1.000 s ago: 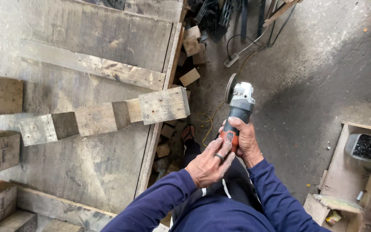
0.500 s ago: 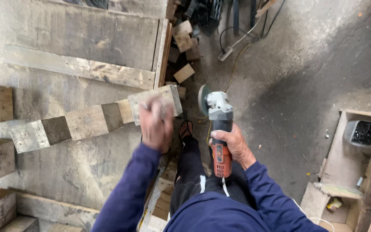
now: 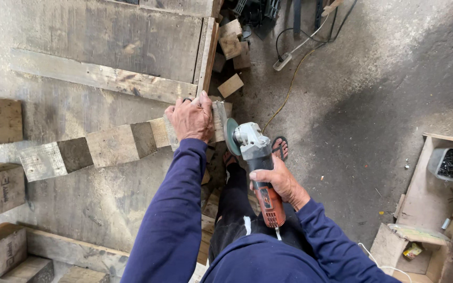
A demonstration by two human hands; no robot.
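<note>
Looking straight down from head height, a person in a dark blue long-sleeved top works at a rough wooden workbench (image 3: 95,89). Their left hand (image 3: 191,118) lies flat, palm down with fingers spread, pressing on the near end of a long wooden plank (image 3: 106,147) that stretches diagonally across the bench top. This plank is weathered and patchy: pale grey at its far left end, then a dark brown band, then lighter tan wood, another dark band, and a pale end under the hand. That end reaches the bench's right edge.

Their right hand (image 3: 281,183) is wrapped tightly around the body of an angle grinder (image 3: 255,162), which has an orange-red handle, a silver-grey head and a round disc facing the plank's end, just beside it; whether disc and wood touch cannot be told.

Below the grinder, a foot in a sandal (image 3: 279,148) stands on the grey concrete floor (image 3: 373,84). Small offcut wood blocks (image 3: 230,44) lie piled by the bench edge. A yellow power cord (image 3: 289,86) runs to a white plug strip (image 3: 282,61). At the right sits an open wooden crate (image 3: 420,199).
</note>
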